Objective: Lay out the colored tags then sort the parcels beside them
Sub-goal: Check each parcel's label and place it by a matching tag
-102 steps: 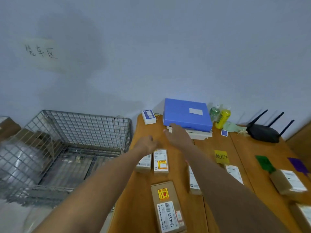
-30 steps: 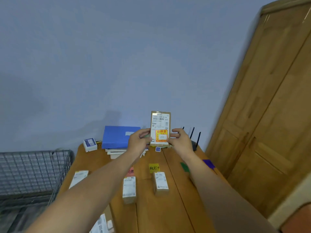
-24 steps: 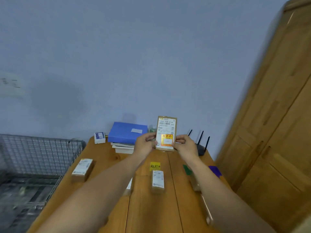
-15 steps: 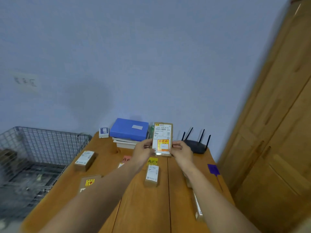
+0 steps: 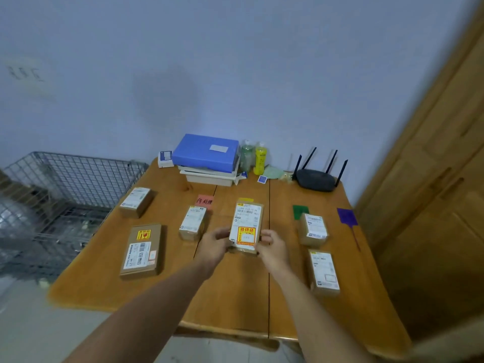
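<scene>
Both hands hold a brown parcel point(image 5: 246, 226) with a white label and a yellow sticker, low over the table's middle. My left hand point(image 5: 216, 243) grips its left near edge and my right hand point(image 5: 272, 244) its right near edge. The parcel covers most of the yellow tag point(image 5: 245, 199). A red tag point(image 5: 204, 200) lies left of it with a small parcel point(image 5: 193, 223) below. A green tag point(image 5: 300, 211) has two parcels point(image 5: 313, 229) point(image 5: 324, 271) beside it. A purple tag point(image 5: 347, 216) lies at the right edge.
Two more parcels point(image 5: 136, 201) point(image 5: 141, 251) lie on the left of the wooden table point(image 5: 235, 289). At the back stand a blue box on trays point(image 5: 207, 153), two bottles point(image 5: 260, 158) and a black router point(image 5: 317, 179). A wire cage point(image 5: 65, 184) is left, a wooden cabinet point(image 5: 432, 179) right.
The parcel held upright in front of me has come down flat towards the table over the yellow tag. My view has tilted down towards the table.
</scene>
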`<state>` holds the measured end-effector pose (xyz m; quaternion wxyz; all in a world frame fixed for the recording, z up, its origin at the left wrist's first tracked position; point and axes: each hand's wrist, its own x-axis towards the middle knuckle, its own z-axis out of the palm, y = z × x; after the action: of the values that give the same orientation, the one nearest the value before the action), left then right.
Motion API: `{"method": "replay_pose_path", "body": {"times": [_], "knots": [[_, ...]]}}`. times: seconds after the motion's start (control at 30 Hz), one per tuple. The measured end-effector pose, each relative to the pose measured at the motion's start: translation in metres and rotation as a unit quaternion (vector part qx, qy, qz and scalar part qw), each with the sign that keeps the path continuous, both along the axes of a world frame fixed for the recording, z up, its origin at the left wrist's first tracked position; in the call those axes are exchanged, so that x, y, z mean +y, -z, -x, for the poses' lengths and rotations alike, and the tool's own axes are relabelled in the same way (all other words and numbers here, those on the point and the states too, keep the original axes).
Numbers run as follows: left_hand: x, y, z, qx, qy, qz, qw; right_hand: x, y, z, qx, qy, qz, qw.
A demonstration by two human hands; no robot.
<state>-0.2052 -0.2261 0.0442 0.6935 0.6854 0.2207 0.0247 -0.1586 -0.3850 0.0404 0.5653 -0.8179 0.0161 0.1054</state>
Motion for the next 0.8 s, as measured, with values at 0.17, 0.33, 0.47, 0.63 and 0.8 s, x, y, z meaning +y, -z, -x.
{"method": "replay_pose_path", "body": {"times": [0.17, 0.33, 0.47, 0.63, 0.8], "knots": [[-0.001, 0.078, 0.006, 0.065, -0.008, 0.030, 0.997, -0.003, 0.078, 0.006, 0.057, -0.005, 0.028, 0.998], [-0.002, 0.135, 0.011, 0.098, 0.002, 0.029, 0.995, -0.002, 0.120, 0.008, 0.092, 0.001, 0.053, 0.994], [0.000, 0.153, 0.010, 0.109, 0.004, 0.001, 0.994, 0.003, 0.138, 0.008, 0.102, -0.005, 0.061, 0.993], [0.000, 0.162, 0.006, 0.109, 0.006, -0.012, 0.994, 0.006, 0.150, 0.004, 0.107, -0.011, 0.066, 0.992], [-0.006, 0.160, 0.006, 0.095, 0.007, -0.030, 0.995, 0.006, 0.155, 0.003, 0.131, -0.008, 0.052, 0.990]]}}
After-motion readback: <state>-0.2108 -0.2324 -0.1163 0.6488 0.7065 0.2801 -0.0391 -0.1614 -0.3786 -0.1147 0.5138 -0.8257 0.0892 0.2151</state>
